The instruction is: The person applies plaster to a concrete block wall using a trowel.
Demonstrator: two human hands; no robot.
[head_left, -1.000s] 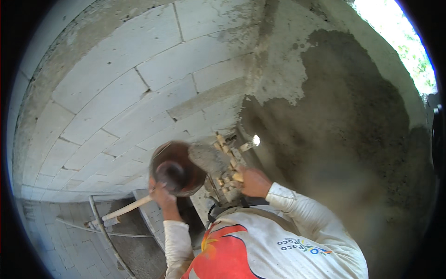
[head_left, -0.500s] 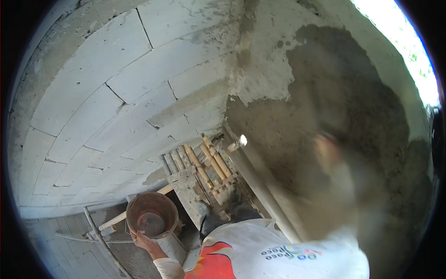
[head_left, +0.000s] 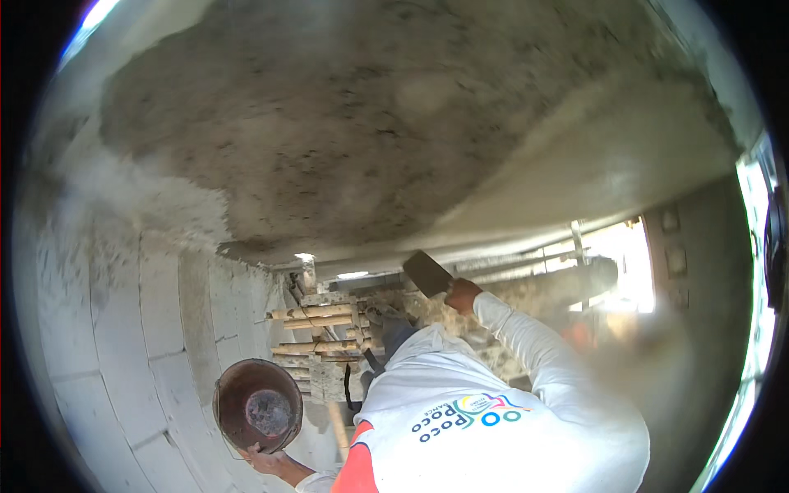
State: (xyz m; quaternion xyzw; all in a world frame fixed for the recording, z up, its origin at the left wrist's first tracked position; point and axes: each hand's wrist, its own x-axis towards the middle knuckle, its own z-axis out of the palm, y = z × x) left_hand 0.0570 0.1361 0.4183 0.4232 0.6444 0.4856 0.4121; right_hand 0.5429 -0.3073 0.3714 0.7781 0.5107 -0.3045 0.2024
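Observation:
My left hand (head_left: 265, 462) grips the lower edge of a round brown bucket (head_left: 233, 408), which is tilted so its inside shows. Greyish residue covers the bucket's bottom. In my right hand (head_left: 463, 297) is a trowel (head_left: 427, 274) with a flat, roughly rectangular grey blade; its handle is hidden in my closed fingers. The blade is pointed up and left, below a wall patched with dark wet plaster (head_left: 353, 140). Whether the blade touches the wall I cannot tell. A smoother, lighter plastered area (head_left: 592, 156) lies to the right.
A bamboo scaffold (head_left: 316, 322) with poles and a plank is around my feet. A bare wall of pale blocks (head_left: 123, 320) rises on the left. Bright openings (head_left: 637, 263) show at the right, and a grey wall (head_left: 699, 238) stands beyond them.
My view has turned right, so the plastered wall now fills the top. My right arm, blurred against the wall before, is lower now, with the trowel plainly visible. The bucket stays in my left hand.

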